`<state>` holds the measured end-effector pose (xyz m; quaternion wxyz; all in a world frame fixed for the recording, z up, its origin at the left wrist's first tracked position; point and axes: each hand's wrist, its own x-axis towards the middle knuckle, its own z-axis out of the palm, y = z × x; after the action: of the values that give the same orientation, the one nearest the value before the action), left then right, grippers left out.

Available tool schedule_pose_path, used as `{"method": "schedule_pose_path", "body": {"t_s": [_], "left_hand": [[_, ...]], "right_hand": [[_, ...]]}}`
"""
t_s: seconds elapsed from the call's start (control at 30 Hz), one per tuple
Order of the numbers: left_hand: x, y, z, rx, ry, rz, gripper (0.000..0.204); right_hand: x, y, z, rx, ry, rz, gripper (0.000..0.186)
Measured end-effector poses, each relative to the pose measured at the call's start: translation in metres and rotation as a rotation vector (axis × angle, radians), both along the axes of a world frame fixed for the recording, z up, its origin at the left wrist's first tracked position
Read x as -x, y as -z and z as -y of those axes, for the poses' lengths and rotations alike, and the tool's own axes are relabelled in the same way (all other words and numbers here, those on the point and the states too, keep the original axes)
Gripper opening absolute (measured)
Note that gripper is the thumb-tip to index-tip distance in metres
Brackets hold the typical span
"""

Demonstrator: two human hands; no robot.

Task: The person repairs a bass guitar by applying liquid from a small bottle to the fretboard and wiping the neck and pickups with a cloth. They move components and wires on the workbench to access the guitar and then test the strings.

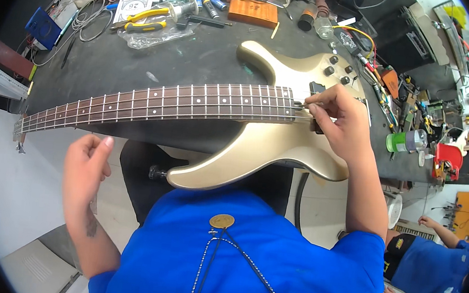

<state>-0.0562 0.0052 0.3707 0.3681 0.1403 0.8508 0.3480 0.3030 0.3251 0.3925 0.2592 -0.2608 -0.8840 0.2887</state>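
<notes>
A repair workshop: the dark bench (141, 64) holds pliers (145, 20), wires (88, 19) and a guitar (257, 143) lying flat.

Left hand (84, 167) raised, loosely open; right hand (336, 119) forward, fingers pinched together, wrist bent.

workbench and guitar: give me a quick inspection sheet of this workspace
surface: dark workbench, scuffed, crowded along the far edge
job's things: gold bass guitar lying flat, neck pointing left, body overhanging the near edge
clutter: yellow-handled pliers, wooden block, blue box, green-capped jar
grips: right hand pinching a small tool at the neck's end; left hand open, holding nothing, off the bench
cables: grey coil at far left; coloured wires at far right
surroundings: another person in blue seated at right; second cluttered bench behind
</notes>
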Motion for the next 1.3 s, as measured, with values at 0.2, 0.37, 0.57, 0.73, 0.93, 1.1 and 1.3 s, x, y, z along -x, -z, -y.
{"method": "schedule_pose_path", "body": {"t_s": [0.2, 0.37, 0.57, 0.73, 0.93, 1.1, 1.3], "left_hand": [[-0.055, -0.034, -0.072, -0.561, 0.753, -0.684, 0.022], [-0.070, -0.027, -0.121, -0.587, 0.987, -0.804, 0.025], [-0.071, -0.030, -0.126, -0.634, 1.035, -0.791, 0.028], [-0.058, -0.033, -0.099, -0.632, 0.993, -0.771, 0.028], [-0.039, -0.019, -0.071, -0.665, 0.869, -0.719, 0.026], [-0.034, -0.013, -0.065, -0.744, 0.827, -0.712, 0.026], [-0.026, -0.017, -0.058, -0.773, 0.790, -0.776, 0.024]], "right_hand": [[-0.001, -0.001, -0.012, 0.116, 0.035, 0.004, 0.013], [0.015, -0.007, -0.010, 0.232, 0.123, 0.038, 0.015], [0.011, -0.007, -0.004, 0.163, 0.100, 0.020, 0.018], [-0.005, -0.016, 0.007, -0.199, -0.027, 0.079, 0.018], [-0.009, -0.014, 0.010, -0.073, -0.067, 0.095, 0.020], [-0.009, -0.020, 0.010, -0.137, -0.130, 0.142, 0.018], [-0.002, -0.021, 0.011, -0.099, -0.001, 0.144, 0.016]]}}
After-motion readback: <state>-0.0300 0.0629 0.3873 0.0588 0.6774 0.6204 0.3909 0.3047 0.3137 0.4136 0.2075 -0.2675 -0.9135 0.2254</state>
